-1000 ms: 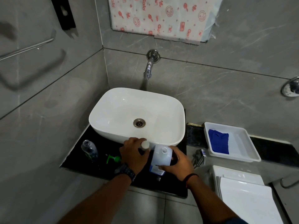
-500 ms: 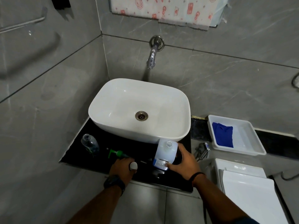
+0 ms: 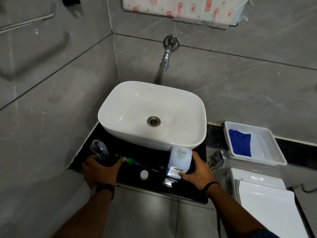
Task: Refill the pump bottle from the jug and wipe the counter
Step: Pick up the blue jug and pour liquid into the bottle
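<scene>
The clear pump bottle [image 3: 100, 149] stands uncapped at the left of the black counter [image 3: 154, 156], with my left hand [image 3: 101, 170] closed around its lower part. Its green pump head [image 3: 131, 161] lies on the counter just right of that hand. The white jug [image 3: 180, 159] stands in front of the basin with its mouth uncapped, and my right hand [image 3: 197, 170] grips its side. The jug's white cap [image 3: 144, 174] rests on the counter between my hands.
A white basin [image 3: 188, 107] fills the back of the counter under a chrome wall tap [image 3: 165, 61]. To the right a white tray [image 3: 267, 143] holds a blue cloth [image 3: 241, 142]. A toilet cistern [image 3: 267, 200] is at lower right, a spray valve [image 3: 217, 158] beside it.
My left hand set the jug's white cap down on the counter and moved left to take hold of the pump bottle. My right hand stayed on the jug.
</scene>
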